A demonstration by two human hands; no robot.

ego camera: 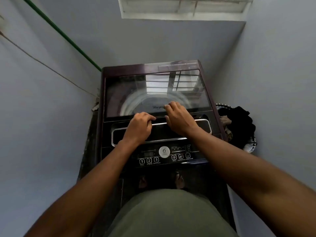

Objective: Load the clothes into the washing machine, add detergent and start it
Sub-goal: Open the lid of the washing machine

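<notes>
Washing machine [159, 117] lid closed. My left hand [139, 128] curls on its front edge, right hand [179, 117] beside, fingers bent, ready to lift. Clothes [239, 124] wait in basket right of the machine.

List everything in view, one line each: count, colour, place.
washing machine: one, dark purple-black, in the corner ahead
lid: one, clear glass, closed on top
control panel: one, black with white buttons, near edge of the machine
laundry basket: one, black-and-white rim, right of the machine
clothes: a pile, mostly black, in the basket
window: one, white frame, on the far wall
pipe: one, green, along the wall on the left
left hand: fingers curled at the lid's front edge
right hand: fingers curled on the lid's front edge
</notes>
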